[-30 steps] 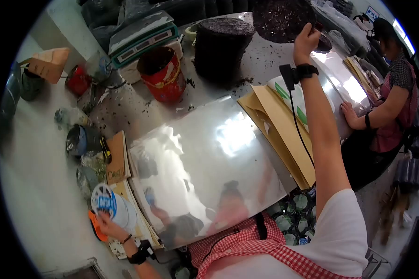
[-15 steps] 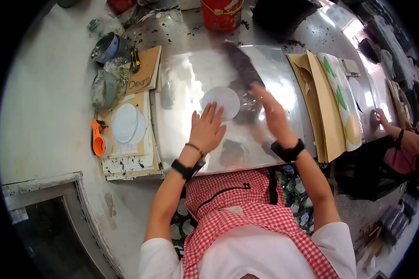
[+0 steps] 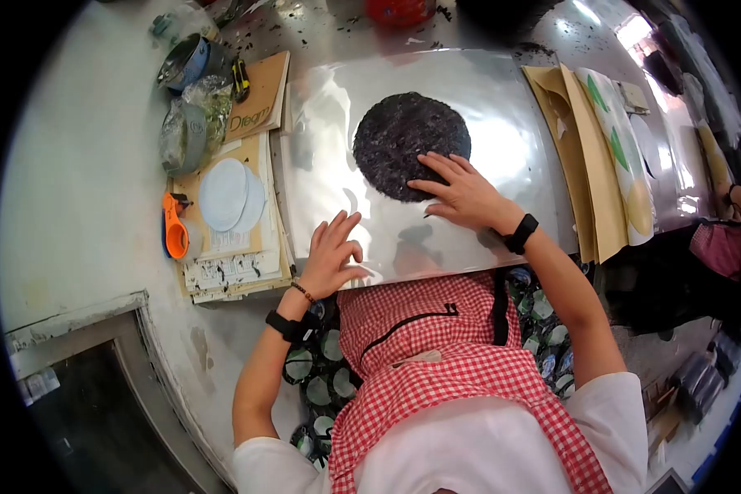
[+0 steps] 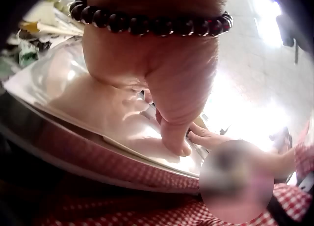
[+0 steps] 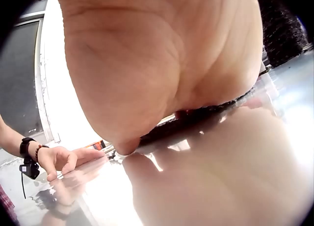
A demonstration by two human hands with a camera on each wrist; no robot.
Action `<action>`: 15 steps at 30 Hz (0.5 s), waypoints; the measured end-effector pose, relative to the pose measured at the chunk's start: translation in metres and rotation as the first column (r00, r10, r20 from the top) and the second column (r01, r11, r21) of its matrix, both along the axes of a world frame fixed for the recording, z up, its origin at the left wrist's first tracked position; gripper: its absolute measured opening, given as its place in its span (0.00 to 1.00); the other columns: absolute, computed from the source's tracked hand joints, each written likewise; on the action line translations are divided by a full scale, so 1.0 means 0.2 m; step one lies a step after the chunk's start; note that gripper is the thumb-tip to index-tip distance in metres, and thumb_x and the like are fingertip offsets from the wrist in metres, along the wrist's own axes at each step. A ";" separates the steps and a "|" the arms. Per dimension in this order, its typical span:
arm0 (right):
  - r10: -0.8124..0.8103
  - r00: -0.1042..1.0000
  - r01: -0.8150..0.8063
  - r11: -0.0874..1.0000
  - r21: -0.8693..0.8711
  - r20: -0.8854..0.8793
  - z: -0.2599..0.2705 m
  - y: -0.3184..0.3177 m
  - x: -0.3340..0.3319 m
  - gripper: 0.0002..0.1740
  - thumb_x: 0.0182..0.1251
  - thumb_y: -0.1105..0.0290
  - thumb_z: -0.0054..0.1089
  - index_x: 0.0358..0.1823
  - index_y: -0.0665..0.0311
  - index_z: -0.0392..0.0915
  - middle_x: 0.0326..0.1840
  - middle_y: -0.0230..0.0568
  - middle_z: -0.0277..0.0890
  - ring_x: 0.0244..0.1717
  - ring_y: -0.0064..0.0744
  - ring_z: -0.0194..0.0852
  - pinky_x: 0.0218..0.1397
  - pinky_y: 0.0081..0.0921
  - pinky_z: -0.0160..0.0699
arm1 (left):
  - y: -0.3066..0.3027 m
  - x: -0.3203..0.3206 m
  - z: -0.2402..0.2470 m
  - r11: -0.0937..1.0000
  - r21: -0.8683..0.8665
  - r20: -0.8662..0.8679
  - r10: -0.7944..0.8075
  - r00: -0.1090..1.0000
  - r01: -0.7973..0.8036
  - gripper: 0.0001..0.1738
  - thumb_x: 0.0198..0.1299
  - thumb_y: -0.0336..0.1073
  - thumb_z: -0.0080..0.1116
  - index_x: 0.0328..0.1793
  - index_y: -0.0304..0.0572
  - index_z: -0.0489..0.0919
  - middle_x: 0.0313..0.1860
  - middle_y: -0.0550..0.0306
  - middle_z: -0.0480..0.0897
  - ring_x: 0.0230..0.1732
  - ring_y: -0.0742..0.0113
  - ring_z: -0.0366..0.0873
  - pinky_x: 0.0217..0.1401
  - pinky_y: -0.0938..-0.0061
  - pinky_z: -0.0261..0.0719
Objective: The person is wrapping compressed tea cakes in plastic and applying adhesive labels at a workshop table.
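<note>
Head view: a grey, dirt-speckled table [image 3: 82, 189] carries a shiny silver reflective sheet [image 3: 502, 140]. Brown card sheets [image 3: 564, 148] lie to its right, white paper circles [image 3: 222, 193] to its left. A dark round pressed disc [image 3: 399, 136] lies flat on the sheet. The right hand [image 3: 461, 193] presses straight, spread fingers on the disc's near edge. The left hand [image 3: 333, 255] holds nothing, its relaxed fingertips on the sheet's front edge.

Left wrist view: the left hand [image 4: 162, 88] touches the sheet [image 4: 44, 88].

Right wrist view: the right hand [image 5: 162, 64] covers the disc [image 5: 284, 25].

Half a second ago a white circle lay there, and the left hand lay flat beside it.
</note>
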State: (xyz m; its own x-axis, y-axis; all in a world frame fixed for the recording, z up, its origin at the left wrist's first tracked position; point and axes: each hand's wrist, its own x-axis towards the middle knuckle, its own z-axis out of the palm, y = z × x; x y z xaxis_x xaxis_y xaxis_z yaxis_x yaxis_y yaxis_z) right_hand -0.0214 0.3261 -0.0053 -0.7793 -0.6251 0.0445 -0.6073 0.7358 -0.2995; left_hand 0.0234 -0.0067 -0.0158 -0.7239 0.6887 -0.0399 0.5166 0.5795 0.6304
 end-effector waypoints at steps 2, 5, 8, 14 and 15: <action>0.002 1.000 -0.002 1.000 -0.003 0.023 -0.01 0.00 0.00 0.28 0.68 0.51 0.54 0.69 0.42 0.67 0.78 0.45 0.51 0.79 0.42 0.45 0.80 0.44 0.42 | -0.02 0.01 -0.03 1.000 0.003 0.014 0.007 1.000 -0.007 0.17 0.52 0.51 0.68 0.36 0.53 0.76 0.79 0.52 0.58 0.81 0.47 0.45 0.78 0.47 0.36; -0.003 0.999 0.003 1.000 -0.004 0.051 0.00 0.00 -0.02 0.29 0.68 0.50 0.53 0.70 0.42 0.66 0.79 0.44 0.50 0.80 0.41 0.43 0.80 0.44 0.39 | 0.00 0.03 -0.02 0.999 0.038 0.013 0.028 1.000 -0.029 0.14 0.51 0.47 0.69 0.31 0.51 0.77 0.79 0.53 0.59 0.81 0.49 0.45 0.78 0.48 0.37; -0.017 0.998 0.018 0.999 -0.026 0.059 -0.02 0.00 -0.01 0.29 0.69 0.50 0.52 0.71 0.43 0.66 0.79 0.44 0.50 0.80 0.41 0.43 0.80 0.44 0.38 | 0.00 0.07 -0.01 0.998 0.013 0.016 0.055 0.998 -0.055 0.11 0.51 0.44 0.69 0.30 0.51 0.78 0.78 0.53 0.60 0.81 0.49 0.46 0.78 0.49 0.38; -0.014 0.999 0.016 0.999 -0.034 0.052 -0.04 0.01 0.00 0.30 0.69 0.48 0.51 0.71 0.44 0.65 0.79 0.44 0.50 0.80 0.41 0.42 0.80 0.45 0.39 | -0.01 0.08 -0.01 0.994 0.058 0.041 0.094 0.995 -0.096 0.11 0.52 0.44 0.67 0.31 0.48 0.78 0.76 0.54 0.63 0.78 0.50 0.53 0.75 0.50 0.47; -0.014 0.999 0.015 0.999 -0.035 0.046 -0.05 0.00 0.00 0.30 0.69 0.47 0.51 0.71 0.44 0.65 0.79 0.44 0.50 0.80 0.41 0.42 0.80 0.45 0.39 | 0.01 0.12 0.01 0.991 0.051 -0.015 0.122 0.992 -0.121 0.10 0.52 0.42 0.67 0.31 0.48 0.78 0.75 0.54 0.65 0.77 0.50 0.55 0.74 0.51 0.49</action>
